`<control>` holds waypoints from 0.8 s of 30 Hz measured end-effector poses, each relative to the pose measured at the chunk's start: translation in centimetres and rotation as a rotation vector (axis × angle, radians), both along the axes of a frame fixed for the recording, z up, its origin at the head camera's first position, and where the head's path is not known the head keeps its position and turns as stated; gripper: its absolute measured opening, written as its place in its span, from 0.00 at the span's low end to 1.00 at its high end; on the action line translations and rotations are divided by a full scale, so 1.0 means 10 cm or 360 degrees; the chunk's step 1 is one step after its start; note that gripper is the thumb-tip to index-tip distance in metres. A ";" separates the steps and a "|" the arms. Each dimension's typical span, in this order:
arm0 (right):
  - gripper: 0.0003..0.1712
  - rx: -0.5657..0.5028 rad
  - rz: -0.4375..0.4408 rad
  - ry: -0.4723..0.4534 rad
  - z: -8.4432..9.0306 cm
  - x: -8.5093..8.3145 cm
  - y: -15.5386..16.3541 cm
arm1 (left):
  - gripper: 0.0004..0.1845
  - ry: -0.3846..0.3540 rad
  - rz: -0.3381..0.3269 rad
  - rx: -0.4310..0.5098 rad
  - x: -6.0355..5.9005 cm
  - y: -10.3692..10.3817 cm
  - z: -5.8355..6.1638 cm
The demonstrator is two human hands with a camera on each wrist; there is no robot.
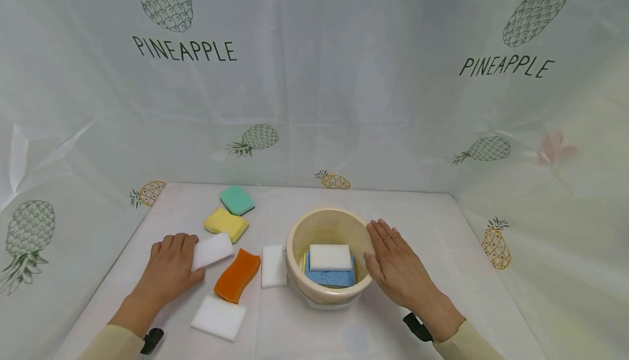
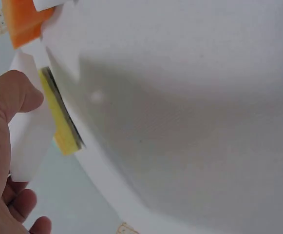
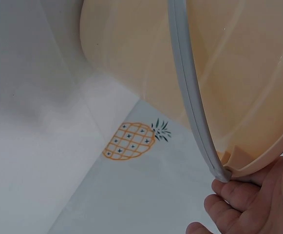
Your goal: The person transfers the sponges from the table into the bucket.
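A: Now, what does each hand do in this view?

B: Left hand [image 1: 169, 264] rests on the counter [image 1: 393, 207] and grips one end of a white sponge [image 1: 212, 251]; the fingers [image 2: 19, 95] curl round its edge, thumb on top. Right hand [image 1: 393, 261] lies with fingers straight and pressed together, flat against the outer wall of the beige bowl [image 1: 295, 240].

A: And where does the held sponge sit among the rest?

B: Just left of the orange sponge [image 1: 237, 275], near the yellow sponge [image 1: 226, 224], with the teal sponge [image 1: 237, 200] farther back. Two more white pieces lie on the counter, one beside the bowl [image 1: 273, 265] and one nearest the person [image 1: 218, 319]. Inside the bowl, a white sponge [image 1: 330, 257] is stacked on a blue one [image 1: 331, 278].

A: How would the held sponge handle?

B: Judging by its look, it is light, soft foam that squashes under pressure and will not slip or break. A gentle pinch across the short end, as shown, should be enough; a hard squeeze would only deform it. The bowl looks like rigid, smooth plastic, so a flat palm steadies it well.
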State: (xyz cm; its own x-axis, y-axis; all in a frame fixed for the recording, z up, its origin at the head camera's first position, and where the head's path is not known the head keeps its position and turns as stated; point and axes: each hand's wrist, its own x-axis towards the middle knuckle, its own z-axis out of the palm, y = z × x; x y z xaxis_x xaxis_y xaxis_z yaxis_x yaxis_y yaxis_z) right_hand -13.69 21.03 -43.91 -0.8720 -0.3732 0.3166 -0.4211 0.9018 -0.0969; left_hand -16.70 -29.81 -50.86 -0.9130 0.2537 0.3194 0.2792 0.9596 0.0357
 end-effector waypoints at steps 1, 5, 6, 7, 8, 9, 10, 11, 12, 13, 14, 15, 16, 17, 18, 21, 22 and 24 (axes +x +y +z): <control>0.35 -0.0001 0.0004 0.0011 0.00 0.00 0.00 | 0.39 0.0040 -0.0019 0.0006 -0.01 0.00 0.01; 0.36 -0.0001 -0.0001 0.0008 0.00 0.00 0.00 | 0.38 0.0141 -0.0069 0.0006 -0.04 0.02 0.08; 0.36 0.0002 -0.0005 -0.0001 0.01 0.00 0.00 | 0.38 0.0153 -0.0078 0.0000 -0.05 0.03 0.10; 0.36 0.0003 -0.0005 0.0000 0.01 0.00 0.00 | 0.38 0.0167 -0.0088 0.0000 -0.06 0.05 0.12; 0.36 0.0007 -0.0010 -0.0012 0.01 0.00 0.00 | 0.37 0.0183 -0.0101 -0.0001 -0.08 0.06 0.14; 0.36 0.0010 -0.0015 -0.0023 0.01 0.00 -0.01 | 0.37 0.0200 -0.0115 0.0000 -0.09 0.07 0.15; 0.36 0.0010 -0.0017 -0.0029 0.01 0.00 0.00 | 0.37 0.0219 -0.0131 -0.0003 -0.11 0.09 0.17; 0.36 0.0011 -0.0021 -0.0039 0.01 0.00 0.00 | 0.37 0.0236 -0.0145 -0.0007 -0.13 0.10 0.19; 0.37 0.0009 -0.0020 -0.0037 0.01 0.00 0.00 | 0.37 0.0254 -0.0157 -0.0011 -0.14 0.12 0.21; 0.37 0.0006 -0.0021 -0.0039 0.01 0.00 0.00 | 0.37 0.0276 -0.0172 -0.0013 -0.16 0.13 0.24; 0.37 0.0005 -0.0025 -0.0051 0.01 0.00 0.00 | 0.37 0.0287 -0.0185 -0.0015 -0.17 0.15 0.26; 0.37 0.0000 -0.0026 -0.0056 0.01 0.00 0.00 | 0.37 0.0293 -0.0192 -0.0019 -0.18 0.17 0.29; 0.37 -0.0002 -0.0029 -0.0063 0.02 0.00 0.00 | 0.37 0.0302 -0.0202 -0.0022 -0.19 0.19 0.32; 0.37 -0.0004 -0.0030 -0.0067 0.02 0.00 0.00 | 0.37 0.0306 -0.0209 -0.0022 -0.20 0.21 0.35; 0.37 -0.0007 -0.0030 -0.0070 0.02 0.00 0.00 | 0.37 0.0310 -0.0217 -0.0021 -0.21 0.22 0.38; 0.37 -0.0007 -0.0033 -0.0080 0.02 0.00 0.00 | 0.37 0.0332 -0.0249 -0.0011 -0.25 0.28 0.46; 0.37 -0.0008 -0.0034 -0.0078 0.02 0.00 0.00 | 0.37 0.0346 -0.0262 -0.0006 -0.26 0.30 0.49; 0.37 -0.0008 -0.0031 -0.0068 0.02 0.00 0.00 | 0.36 0.0368 -0.0282 0.0001 -0.29 0.33 0.54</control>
